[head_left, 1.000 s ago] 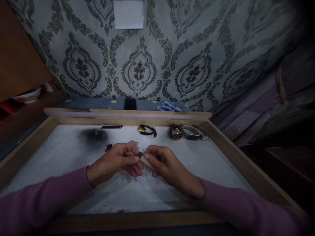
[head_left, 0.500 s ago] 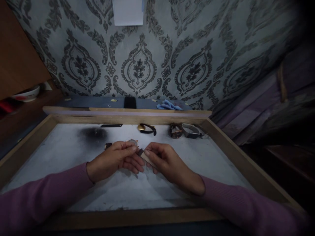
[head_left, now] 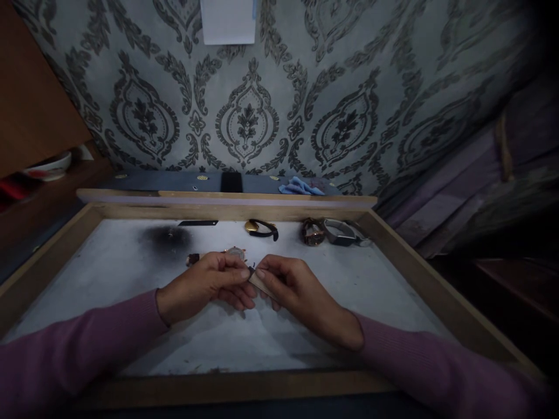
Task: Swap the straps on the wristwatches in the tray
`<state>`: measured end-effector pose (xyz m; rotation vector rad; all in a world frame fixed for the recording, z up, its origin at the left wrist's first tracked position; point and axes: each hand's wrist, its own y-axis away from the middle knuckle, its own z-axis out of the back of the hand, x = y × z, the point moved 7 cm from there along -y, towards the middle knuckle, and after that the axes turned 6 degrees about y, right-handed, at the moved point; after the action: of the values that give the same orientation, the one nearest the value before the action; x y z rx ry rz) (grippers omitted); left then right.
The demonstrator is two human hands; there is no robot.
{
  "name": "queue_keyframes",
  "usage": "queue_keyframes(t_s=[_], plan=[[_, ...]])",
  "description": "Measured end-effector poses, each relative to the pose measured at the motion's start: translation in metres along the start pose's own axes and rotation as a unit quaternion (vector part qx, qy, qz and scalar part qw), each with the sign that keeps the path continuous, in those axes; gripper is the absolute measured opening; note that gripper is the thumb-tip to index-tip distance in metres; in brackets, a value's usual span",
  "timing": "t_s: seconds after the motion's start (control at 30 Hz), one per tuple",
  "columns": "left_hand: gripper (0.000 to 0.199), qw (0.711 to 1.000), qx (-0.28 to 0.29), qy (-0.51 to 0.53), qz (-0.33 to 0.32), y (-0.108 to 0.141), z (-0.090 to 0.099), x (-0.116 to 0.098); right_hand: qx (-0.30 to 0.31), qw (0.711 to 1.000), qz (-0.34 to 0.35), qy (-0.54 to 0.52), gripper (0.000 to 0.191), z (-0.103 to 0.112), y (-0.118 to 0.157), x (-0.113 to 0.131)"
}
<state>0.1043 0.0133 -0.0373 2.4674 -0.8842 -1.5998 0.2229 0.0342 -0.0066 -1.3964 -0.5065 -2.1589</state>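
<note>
My right hand (head_left: 297, 288) is closed around a watch strap (head_left: 262, 284), its pale underside facing up and its dark end pointing left. My left hand (head_left: 218, 282) pinches at that dark end with thumb and forefinger, its other fingers loosely curled below. A tiny dark bit sticks up near the strap's end, too small to name. Just behind my left hand lies a watch (head_left: 236, 253) with a pale round face. A dark strap piece shows to its left, partly hidden by my hand.
A wooden-rimmed tray (head_left: 231, 384) with a white base surrounds my hands. Along its back lie a dark flat blade-like tool (head_left: 198, 223), a gold watch with black strap (head_left: 262, 228) and several watches (head_left: 312, 231) at right. Beyond the rim are a black phone-like object (head_left: 231, 182) and a blue cloth (head_left: 300, 186).
My left thumb and forefinger have moved slightly right and closed in on the dark end of the strap. My right hand keeps its grip almost unmoved.
</note>
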Motion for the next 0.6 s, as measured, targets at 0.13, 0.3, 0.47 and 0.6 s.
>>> queue_keyframes(t_s=[0.13,0.3,0.47,0.6], plan=[[0.026,1.000,-0.007,-0.012,-0.012,-0.003,0.004,0.002,0.005,1.000,0.014,-0.011,0.025,-0.001,0.000,0.002],[0.027,0.999,-0.018,-0.025,-0.020,-0.003,0.003,0.000,0.020,0.998,-0.001,-0.058,0.028,-0.002,-0.002,-0.001],[0.027,0.999,-0.027,-0.039,-0.019,-0.002,0.002,-0.002,0.035,0.993,-0.035,-0.107,0.030,-0.005,-0.003,-0.007],[0.026,0.999,-0.016,-0.041,-0.021,-0.001,-0.001,-0.003,0.043,0.988,-0.047,-0.140,0.030,-0.006,-0.003,-0.007]])
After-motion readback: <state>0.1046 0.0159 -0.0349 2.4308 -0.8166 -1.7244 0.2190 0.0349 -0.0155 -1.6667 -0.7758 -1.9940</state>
